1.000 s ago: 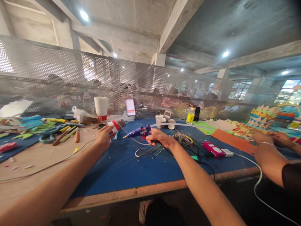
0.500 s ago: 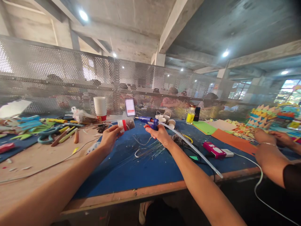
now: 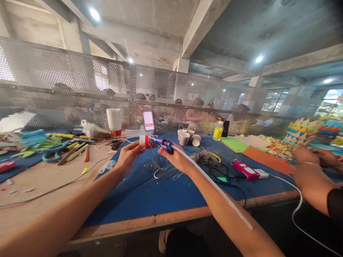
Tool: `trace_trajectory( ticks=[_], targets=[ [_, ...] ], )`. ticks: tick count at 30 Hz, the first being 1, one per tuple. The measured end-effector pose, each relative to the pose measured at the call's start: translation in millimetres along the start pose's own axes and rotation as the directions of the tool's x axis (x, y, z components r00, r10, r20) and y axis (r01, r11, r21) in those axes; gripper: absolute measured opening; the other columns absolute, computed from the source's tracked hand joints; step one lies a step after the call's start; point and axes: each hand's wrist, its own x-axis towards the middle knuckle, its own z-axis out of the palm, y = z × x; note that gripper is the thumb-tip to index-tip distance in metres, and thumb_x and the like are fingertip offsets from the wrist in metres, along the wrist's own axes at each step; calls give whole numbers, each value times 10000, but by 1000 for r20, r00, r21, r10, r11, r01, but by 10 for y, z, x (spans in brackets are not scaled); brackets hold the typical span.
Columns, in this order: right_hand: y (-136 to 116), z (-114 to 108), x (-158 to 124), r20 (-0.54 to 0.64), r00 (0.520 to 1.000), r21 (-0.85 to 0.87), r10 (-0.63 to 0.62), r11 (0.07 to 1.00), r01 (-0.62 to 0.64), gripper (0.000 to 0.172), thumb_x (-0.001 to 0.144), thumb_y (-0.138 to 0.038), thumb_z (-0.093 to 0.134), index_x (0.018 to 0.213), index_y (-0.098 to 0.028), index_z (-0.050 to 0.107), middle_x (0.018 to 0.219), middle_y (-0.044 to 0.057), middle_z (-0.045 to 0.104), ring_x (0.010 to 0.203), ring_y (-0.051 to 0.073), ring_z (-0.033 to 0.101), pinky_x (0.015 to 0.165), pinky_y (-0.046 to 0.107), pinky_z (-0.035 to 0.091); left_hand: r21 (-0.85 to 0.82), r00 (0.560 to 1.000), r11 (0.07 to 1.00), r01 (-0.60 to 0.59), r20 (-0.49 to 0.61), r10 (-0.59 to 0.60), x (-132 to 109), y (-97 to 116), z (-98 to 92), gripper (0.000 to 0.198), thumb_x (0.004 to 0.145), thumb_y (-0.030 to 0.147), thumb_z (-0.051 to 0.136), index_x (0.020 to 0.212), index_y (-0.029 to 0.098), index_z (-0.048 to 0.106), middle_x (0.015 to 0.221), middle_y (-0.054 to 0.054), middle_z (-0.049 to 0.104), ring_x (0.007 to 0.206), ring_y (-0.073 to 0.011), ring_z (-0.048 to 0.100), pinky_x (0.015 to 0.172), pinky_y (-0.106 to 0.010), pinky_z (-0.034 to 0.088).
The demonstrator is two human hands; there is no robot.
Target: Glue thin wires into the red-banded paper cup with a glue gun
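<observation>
Small red-banded container (image 3: 145, 141) up in the air over the far middle of the blue mat (image 3: 160, 200), lying on its side, pinched between thumb and fingertips of the left hand (image 3: 128, 155). Fingers curled in snug, open just enough for the container.

Right against its right end, touching or as good as touching: nozzle of the blue glue gun (image 3: 162, 143). Gun wrapped tight in the right hand (image 3: 174, 159), fingers closed round the grip. Trigger squeezed or not: cannot tell.

Long translucent glue stick (image 3: 211, 184) sticking out the back of the gun, slanting down along the right forearm toward the near table edge.

Looks like the gluing step, tip set at the container. Next move calls for a steady left hand, a gentle squeeze, tip kept on the spot, fingertips clear of hot glue.

Below the hands, thin wires (image 3: 167, 174) fanned on the mat. Just right, a tangle of twine (image 3: 205, 157) and a pink device (image 3: 242, 169). Farther back, small paper cups (image 3: 184, 137), a yellow bottle (image 3: 218, 132), and far left a stack of white cups (image 3: 114, 121). At the right edge, a co-worker's hand (image 3: 308, 171), well apart.
</observation>
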Motion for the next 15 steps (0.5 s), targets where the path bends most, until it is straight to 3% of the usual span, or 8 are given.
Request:
trace_trajectory(
  ticks=[15],
  targets=[
    [14,12,16,-83,996,-179,-15,984,0,356,870,-546,592,913,-192,581,830,18,571,750,161,542,705,267,433,148,997,987,-63,-28,67,-27,9,-5,347,621,454,816,845,190,786,795,-43,733,703,-173,596,678,-259,442]
  ],
)
